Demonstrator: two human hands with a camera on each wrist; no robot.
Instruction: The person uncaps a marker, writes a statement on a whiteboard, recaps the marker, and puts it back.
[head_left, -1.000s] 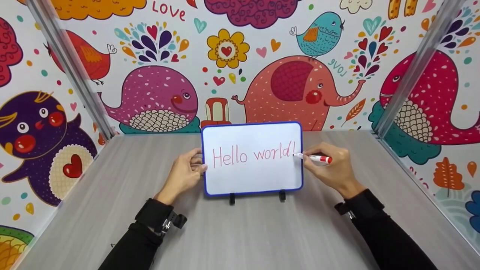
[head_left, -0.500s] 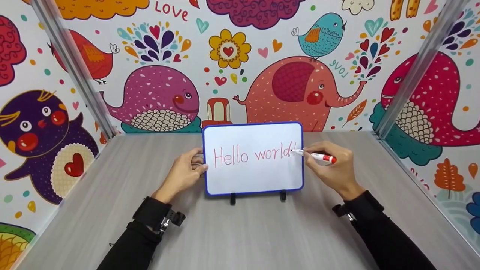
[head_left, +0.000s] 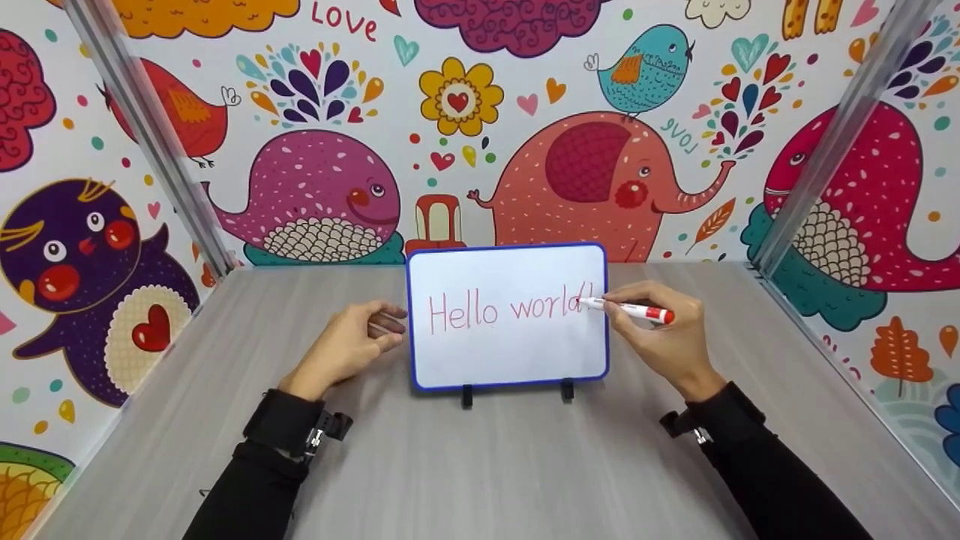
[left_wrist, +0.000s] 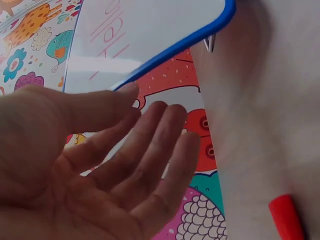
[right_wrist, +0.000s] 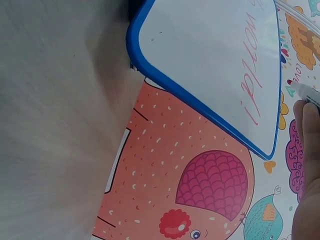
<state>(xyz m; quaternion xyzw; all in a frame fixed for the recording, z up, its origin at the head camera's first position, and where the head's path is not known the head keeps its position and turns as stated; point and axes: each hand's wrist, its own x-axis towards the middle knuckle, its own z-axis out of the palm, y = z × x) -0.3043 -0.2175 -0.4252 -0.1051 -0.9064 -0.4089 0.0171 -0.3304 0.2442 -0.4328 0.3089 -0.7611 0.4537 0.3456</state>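
A small whiteboard (head_left: 502,356) with a blue frame stands upright, with "Hello world!" written on it in red. My right hand (head_left: 664,334) pinches a white whiteboard marker (head_left: 634,309) with a red end. In the right wrist view the red tip of the marker (right_wrist: 305,92) shows against the wall, off the board's face. My left hand (head_left: 341,345) is just off the board's left edge, fingers relaxed and holding nothing. The left wrist view shows a gap between the fingers (left_wrist: 172,145) and thumb. A red marker cap (left_wrist: 286,217) lies below that hand.
Black stand feet (head_left: 467,396) stick out under the board's lower edge onto the grey wood-grain table (head_left: 510,472). Printed cartoon wall panels (head_left: 322,195) enclose the back and sides, with metal corner posts (head_left: 154,142) between them.
My left hand has let go of the board's left edge and moved a little left. My right hand has drawn the marker slightly up and back from the exclamation mark.
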